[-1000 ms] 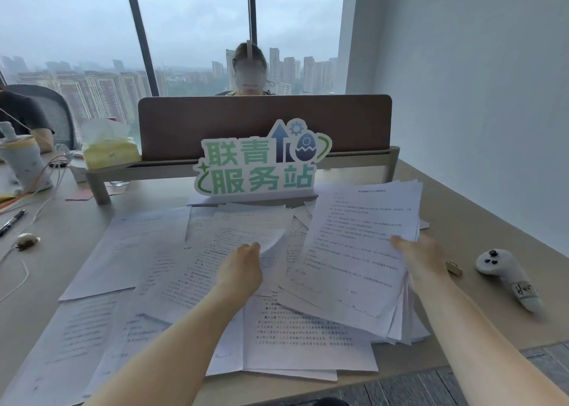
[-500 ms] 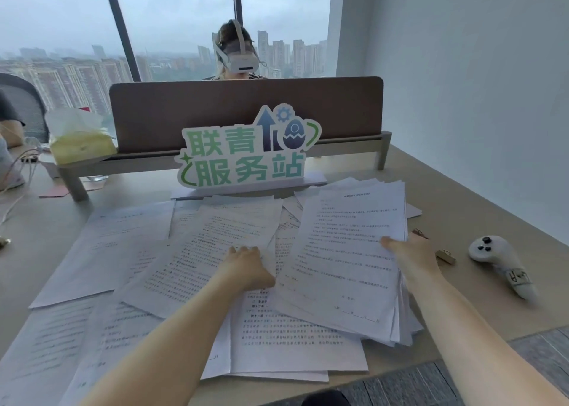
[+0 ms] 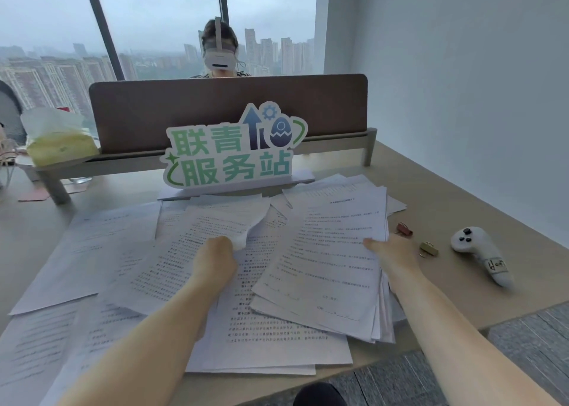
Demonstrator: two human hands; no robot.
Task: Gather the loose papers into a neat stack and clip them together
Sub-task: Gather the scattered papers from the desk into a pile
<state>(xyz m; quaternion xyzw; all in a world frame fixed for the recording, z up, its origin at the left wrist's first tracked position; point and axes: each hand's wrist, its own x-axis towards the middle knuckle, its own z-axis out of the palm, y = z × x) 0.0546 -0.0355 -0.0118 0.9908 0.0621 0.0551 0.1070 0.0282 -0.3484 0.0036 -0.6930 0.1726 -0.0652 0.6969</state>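
Note:
Many printed white sheets lie spread over the beige desk (image 3: 462,208). My right hand (image 3: 395,251) grips the right edge of a rough stack of papers (image 3: 326,258), thumb on top. My left hand (image 3: 217,259) pinches the right edge of a loose sheet (image 3: 197,245) in the middle, curling its edge upward. More loose sheets (image 3: 101,245) lie flat to the left and near the front edge. Two binder clips rest on the desk right of the stack: a red binder clip (image 3: 405,229) and a gold binder clip (image 3: 429,248).
A green and white cardboard sign (image 3: 231,153) stands behind the papers, before a brown desk divider (image 3: 215,110). A white hand controller (image 3: 480,254) lies at the right. A tissue pack (image 3: 58,140) sits on the left shelf. A person wearing a headset sits beyond the divider.
My left hand has closed on the middle sheet's edge and lifted it a little. My right hand stays on the stack. The camera has shifted, showing both clips.

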